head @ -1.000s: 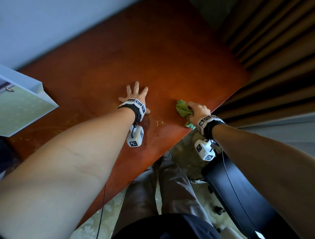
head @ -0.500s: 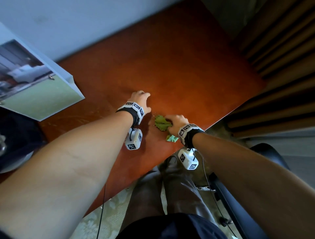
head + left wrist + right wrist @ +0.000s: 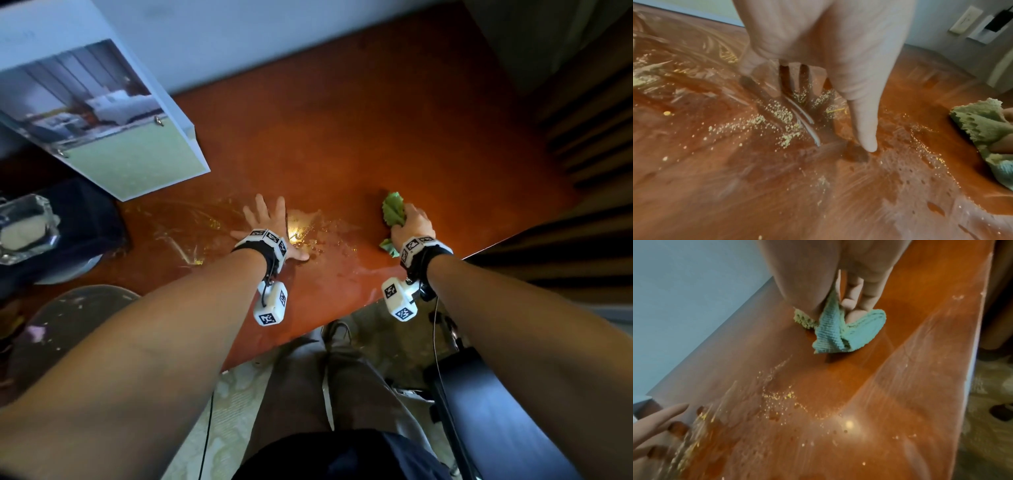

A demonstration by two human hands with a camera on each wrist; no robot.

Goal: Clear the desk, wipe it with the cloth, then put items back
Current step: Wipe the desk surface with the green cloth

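Note:
My right hand point(image 3: 409, 222) grips a bunched green and teal cloth point(image 3: 392, 212) and presses it on the reddish-brown desk point(image 3: 342, 137) near the front right edge. In the right wrist view the cloth point(image 3: 838, 331) is folded under curled fingers point(image 3: 854, 303). My left hand point(image 3: 270, 222) lies flat on the desk to the left of the cloth, fingers spread; the left wrist view shows its thumb point(image 3: 865, 129) touching the wet, streaked surface. The cloth point(image 3: 982, 126) sits at that view's right edge.
A white-framed mirror point(image 3: 102, 120) leans over the desk's back left. A glass dish point(image 3: 24, 229) rests on a dark thing at far left. A round stool seat point(image 3: 72, 308) stands at left, a black chair point(image 3: 496, 411) at lower right. Wet smears and glinting specks point(image 3: 308, 226) cover the desk's middle.
My right hand has slid the cloth rightward, away from the left hand. The left hand's fingers have spread flat. The head view has shifted, showing more of the mirror and the left side.

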